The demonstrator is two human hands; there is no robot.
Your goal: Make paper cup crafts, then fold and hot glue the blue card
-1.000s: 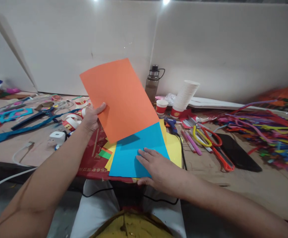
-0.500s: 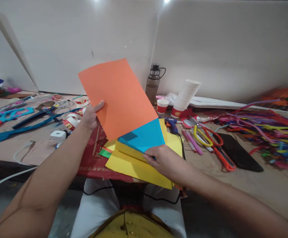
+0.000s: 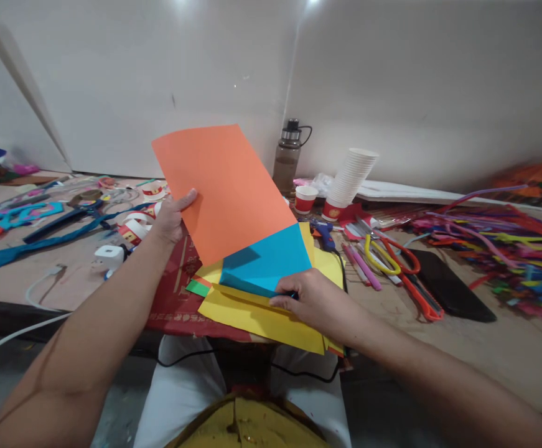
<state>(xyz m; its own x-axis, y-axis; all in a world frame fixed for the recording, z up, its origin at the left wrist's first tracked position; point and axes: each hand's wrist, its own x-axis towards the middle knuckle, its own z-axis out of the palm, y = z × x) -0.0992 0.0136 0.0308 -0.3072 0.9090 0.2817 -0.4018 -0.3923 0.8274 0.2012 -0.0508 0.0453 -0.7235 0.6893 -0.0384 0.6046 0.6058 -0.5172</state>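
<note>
My left hand (image 3: 175, 216) is closed on the left edge of an orange sheet of paper (image 3: 226, 193), thumb on top, holding it raised and tilted. Under its lower edge shows a blue sheet (image 3: 268, 258), whose near right corner my right hand (image 3: 305, 292) pinches between thumb and fingers. A small dark thing shows at the right fingertips; I cannot make out what it is. Beneath lie yellow sheets (image 3: 256, 317), with a green sheet (image 3: 198, 287) peeking out on the left. The pile rests on a red printed bag or sheet (image 3: 172, 305) at the table's front edge.
Right of the paper are a glue gun (image 3: 325, 236), markers (image 3: 366, 270), scissors (image 3: 383, 255), an orange cutter (image 3: 422, 298), a black phone (image 3: 452, 286) and many pipe cleaners (image 3: 508, 249). Behind stand paper cups (image 3: 352, 177) and a bottle (image 3: 287, 158). A white charger (image 3: 111, 255) lies left.
The orange sheet's far edge has dipped lower. My right hand has shifted slightly, and the blue sheet's near edge has come down toward me, covering more of the yellow.
</note>
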